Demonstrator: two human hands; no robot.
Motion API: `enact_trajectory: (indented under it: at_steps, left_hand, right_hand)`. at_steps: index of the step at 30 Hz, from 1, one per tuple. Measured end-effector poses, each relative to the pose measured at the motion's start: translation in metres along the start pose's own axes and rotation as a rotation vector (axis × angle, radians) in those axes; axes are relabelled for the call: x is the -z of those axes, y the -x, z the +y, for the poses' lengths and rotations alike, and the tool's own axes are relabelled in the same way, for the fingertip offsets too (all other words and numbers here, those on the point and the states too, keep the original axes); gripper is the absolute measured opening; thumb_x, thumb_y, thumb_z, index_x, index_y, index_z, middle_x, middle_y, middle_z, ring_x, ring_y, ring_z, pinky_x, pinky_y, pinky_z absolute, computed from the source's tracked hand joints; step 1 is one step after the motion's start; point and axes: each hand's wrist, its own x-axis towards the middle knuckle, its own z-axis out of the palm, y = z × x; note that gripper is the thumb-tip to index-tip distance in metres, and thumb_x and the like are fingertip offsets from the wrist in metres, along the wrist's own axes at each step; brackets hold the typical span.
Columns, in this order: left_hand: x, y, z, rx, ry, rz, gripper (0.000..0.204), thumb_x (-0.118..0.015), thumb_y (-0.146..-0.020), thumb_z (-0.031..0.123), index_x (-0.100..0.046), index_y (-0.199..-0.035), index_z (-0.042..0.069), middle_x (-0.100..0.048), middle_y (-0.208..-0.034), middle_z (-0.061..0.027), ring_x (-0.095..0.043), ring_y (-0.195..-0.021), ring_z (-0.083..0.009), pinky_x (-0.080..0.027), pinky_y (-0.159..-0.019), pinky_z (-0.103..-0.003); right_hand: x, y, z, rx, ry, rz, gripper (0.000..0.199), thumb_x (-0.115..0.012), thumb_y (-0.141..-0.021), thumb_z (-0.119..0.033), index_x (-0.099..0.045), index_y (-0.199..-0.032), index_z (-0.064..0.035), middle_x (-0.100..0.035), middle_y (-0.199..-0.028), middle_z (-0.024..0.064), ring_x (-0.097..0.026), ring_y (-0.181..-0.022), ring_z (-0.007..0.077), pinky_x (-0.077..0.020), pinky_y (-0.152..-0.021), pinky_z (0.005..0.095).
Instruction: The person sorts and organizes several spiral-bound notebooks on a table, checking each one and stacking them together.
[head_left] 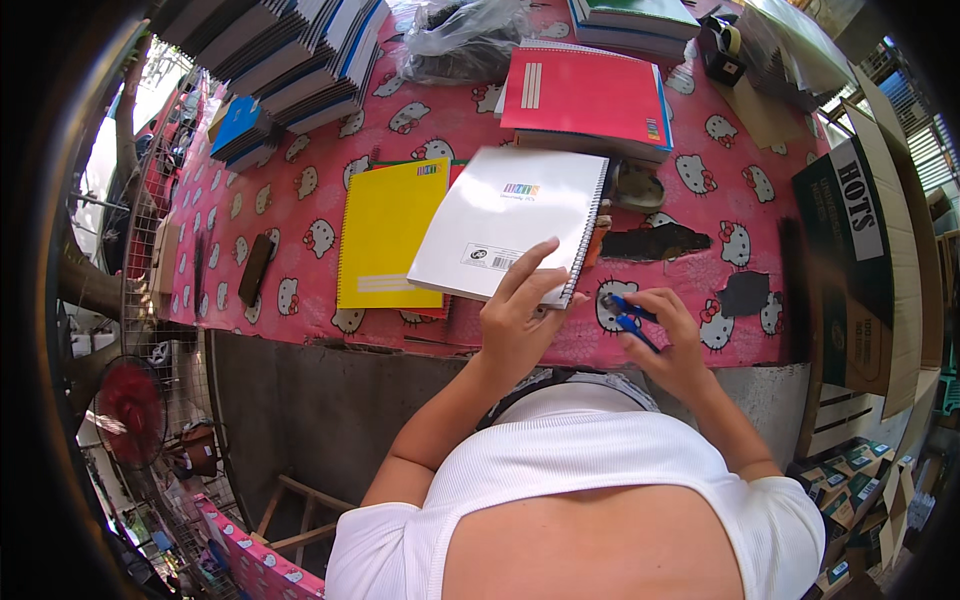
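Observation:
My left hand (pixel 517 318) grips the near edge of a white spiral notebook (pixel 510 220), lifted and tilted over the table. Under it lies a yellow notebook (pixel 388 232) flat on the pink patterned tablecloth (pixel 300 190). My right hand (pixel 668 335) is closed on a blue pen or marker (pixel 630 318) at the table's near edge, just right of the white notebook's spiral corner. A red notebook (pixel 585 95) sits on a stack farther back.
Stacks of notebooks (pixel 290 50) line the far left and far centre. A crumpled plastic bag (pixel 460 35), a tape dispenser (pixel 722 50), a dark phone-like object (pixel 255 268), a green cardboard box (pixel 860 260) at right, and a red fan (pixel 130 410) down left.

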Motion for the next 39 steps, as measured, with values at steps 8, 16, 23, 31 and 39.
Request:
enact_trajectory:
  at_steps: [8, 16, 23, 31, 39]
  left_hand:
    - [0.002, 0.01, -0.009, 0.061, 0.067, -0.095, 0.024, -0.074, -0.068, -0.009, -0.07, -0.091, -0.002, -0.068, -0.105, -0.0129, -0.068, -0.088, -0.0154, -0.056, -0.068, -0.024]
    - [0.003, 0.01, -0.018, -0.063, 0.161, -0.093, 0.026, -0.064, -0.069, -0.019, -0.067, -0.093, -0.007, -0.066, -0.1, -0.0182, -0.07, -0.084, -0.0254, -0.059, -0.072, -0.029]
    - [0.008, 0.0, -0.021, -0.157, 0.138, -0.093, 0.026, -0.061, -0.07, -0.021, -0.067, -0.092, -0.008, -0.065, -0.099, -0.0189, -0.07, -0.084, -0.0261, -0.06, -0.073, -0.031]
    - [0.085, -0.067, -0.057, 0.137, -0.016, 0.625, 0.021, -0.078, -0.079, 0.015, -0.067, -0.094, 0.007, -0.069, -0.094, -0.0027, -0.063, -0.089, -0.0112, -0.05, -0.077, -0.027]
    - [0.284, -0.13, 0.009, -0.365, -0.492, 1.168, 0.023, -0.065, -0.089, 0.017, -0.065, -0.077, -0.003, -0.066, -0.074, -0.009, -0.061, -0.064, -0.0142, -0.052, -0.058, -0.028]
  right_hand:
    - [0.0, -0.008, -0.019, 0.124, 0.281, -0.041, 0.049, -0.077, -0.072, -0.014, -0.061, -0.117, -0.0059, -0.056, -0.11, 0.0133, -0.055, -0.104, 0.0272, -0.0473, -0.085, 0.036]
    - [0.007, -0.017, -0.007, -0.074, -0.137, -0.242, 0.04, -0.076, -0.077, -0.014, -0.062, -0.111, 0.0004, -0.059, -0.104, 0.0122, -0.058, -0.094, 0.0244, -0.0486, -0.08, 0.0331]
    - [-0.01, -0.023, 0.023, -0.621, -1.129, -0.555, 0.037, -0.064, -0.09, -0.026, -0.062, -0.105, 0.008, -0.064, -0.085, 0.011, -0.062, -0.071, 0.0164, -0.0517, -0.065, 0.0282]
    - [0.012, 0.0, 0.094, -0.01, 0.463, -0.052, 0.047, -0.08, -0.072, -0.025, -0.063, -0.11, -0.0026, -0.061, -0.113, 0.0143, -0.061, -0.1, 0.0295, -0.0508, -0.081, 0.035]
    - [0.028, -0.14, 0.069, 0.332, 0.479, 0.134, 0.047, -0.079, -0.069, -0.025, -0.063, -0.11, -0.0074, -0.057, -0.12, 0.0146, -0.053, -0.112, 0.0335, -0.0447, -0.093, 0.0425]
